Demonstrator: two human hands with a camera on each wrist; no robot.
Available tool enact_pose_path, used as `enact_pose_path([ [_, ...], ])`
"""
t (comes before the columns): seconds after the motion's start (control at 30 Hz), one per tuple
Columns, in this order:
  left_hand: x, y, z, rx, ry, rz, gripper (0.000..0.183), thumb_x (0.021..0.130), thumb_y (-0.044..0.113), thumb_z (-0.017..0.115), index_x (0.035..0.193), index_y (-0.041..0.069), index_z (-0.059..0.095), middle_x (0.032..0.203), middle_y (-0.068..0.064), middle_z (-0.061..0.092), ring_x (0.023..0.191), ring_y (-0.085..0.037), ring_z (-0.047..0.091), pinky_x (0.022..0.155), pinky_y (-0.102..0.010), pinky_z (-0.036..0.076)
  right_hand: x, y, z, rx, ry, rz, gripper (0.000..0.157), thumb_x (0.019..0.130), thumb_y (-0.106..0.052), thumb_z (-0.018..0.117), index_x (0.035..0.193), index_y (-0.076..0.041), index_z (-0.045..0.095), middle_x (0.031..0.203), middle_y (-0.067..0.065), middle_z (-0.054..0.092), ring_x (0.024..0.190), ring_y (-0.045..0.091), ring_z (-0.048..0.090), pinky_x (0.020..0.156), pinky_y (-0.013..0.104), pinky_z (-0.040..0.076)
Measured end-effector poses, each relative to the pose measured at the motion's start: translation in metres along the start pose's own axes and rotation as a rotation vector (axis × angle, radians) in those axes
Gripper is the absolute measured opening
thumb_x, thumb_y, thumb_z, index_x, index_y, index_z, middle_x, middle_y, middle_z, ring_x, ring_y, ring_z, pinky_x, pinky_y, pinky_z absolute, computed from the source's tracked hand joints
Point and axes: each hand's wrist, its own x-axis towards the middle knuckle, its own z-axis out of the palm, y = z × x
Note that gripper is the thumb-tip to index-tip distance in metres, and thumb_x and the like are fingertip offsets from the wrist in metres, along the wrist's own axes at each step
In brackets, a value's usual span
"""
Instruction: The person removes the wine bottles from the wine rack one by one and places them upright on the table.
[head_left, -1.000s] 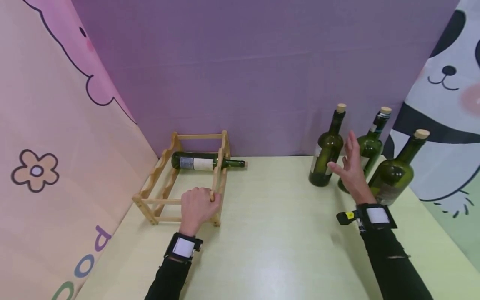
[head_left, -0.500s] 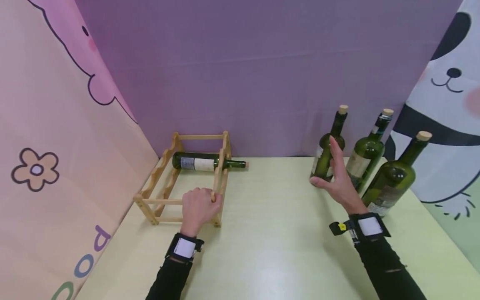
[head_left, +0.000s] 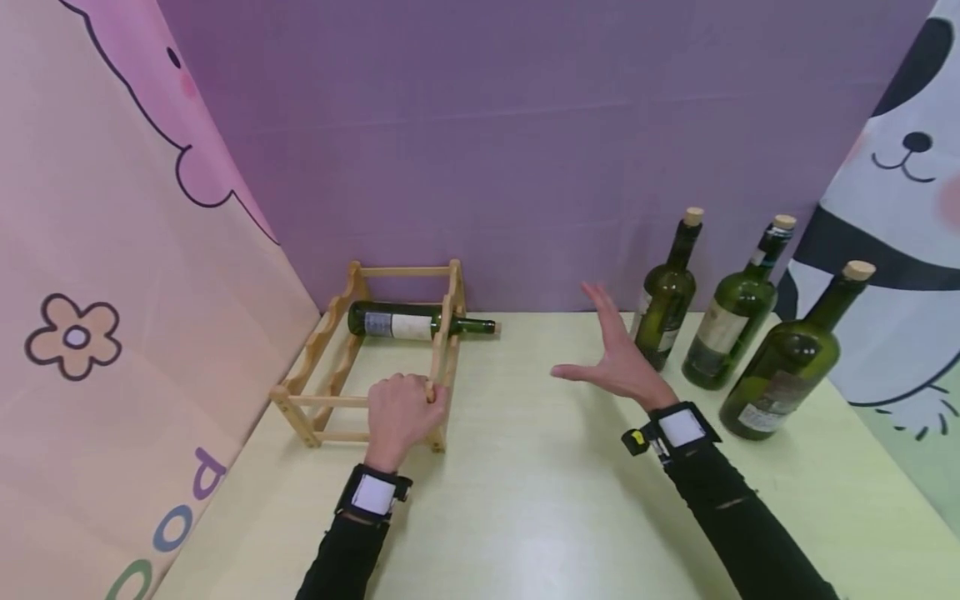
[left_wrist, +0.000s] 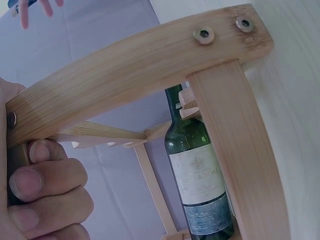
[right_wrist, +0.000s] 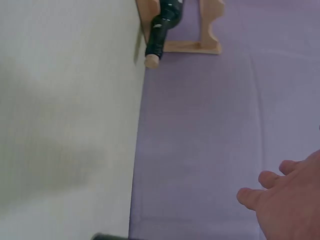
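Observation:
My left hand (head_left: 401, 417) grips the front top corner of a wooden wine rack (head_left: 322, 402); in the left wrist view its fingers (left_wrist: 55, 185) curl under the bar. One green wine bottle (head_left: 411, 325) lies sideways at the rack's far end, its corked neck poking out to the right. My right hand (head_left: 622, 362) is held above the table with fingers and thumb spread, holding nothing. Just right of it stands a corked wine bottle (head_left: 666, 304), partly hidden by the hand. In the right wrist view the hand (right_wrist: 295, 200) shows at the lower right.
Two more corked green bottles stand upright farther right: a middle bottle (head_left: 727, 321) and a front bottle (head_left: 780, 375). The pale table (head_left: 510, 492) meets a purple backdrop (head_left: 510, 167) behind. A printed pink side panel (head_left: 150, 275) rises close to the rack.
My right hand has moved left, from in front of the standing bottles to their left side, fingers still spread. My left hand keeps its grip on the rack. The bottles stay in place.

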Motion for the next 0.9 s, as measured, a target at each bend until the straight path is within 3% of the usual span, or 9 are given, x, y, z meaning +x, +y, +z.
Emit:
enact_pose_path([
  [0.3,0.001,-0.003,-0.002,-0.004,-0.006,-0.012,0.051,0.087,0.027,0.070,0.047,0.020,0.039,0.044,0.008,0.028,0.040,-0.010,0.027,0.038,-0.025,0.017,0.041,-0.007,0.037,-0.065,-0.084,-0.004,0.128,0.068,-0.065,0.087,0.160,-0.049,-0.001,0.173,-0.002,-0.014,0.161,0.035,-0.002,0.115,0.077,0.023],
  [0.53,0.001,0.000,-0.003,0.003,-0.022,-0.015,0.051,0.088,0.029,0.067,0.046,0.020,0.040,0.045,0.009,0.027,0.041,-0.010,0.027,0.038,-0.024,0.017,0.063,-0.007,0.060,-0.097,-0.130,-0.003,0.128,0.066,-0.069,0.086,0.159,-0.053,-0.001,0.173,-0.003,-0.016,0.160,0.039,-0.002,0.114,0.077,0.024],
  [0.9,-0.001,0.001,-0.001,0.019,-0.032,-0.020,0.050,0.088,0.031,0.067,0.047,0.021,0.040,0.045,0.008,0.027,0.041,-0.010,0.028,0.038,-0.025,0.018,0.091,0.004,0.095,-0.204,-0.168,-0.024,0.129,0.068,-0.064,0.087,0.165,-0.033,0.008,0.173,0.017,-0.008,0.158,0.047,0.004,0.120,0.072,0.018],
])
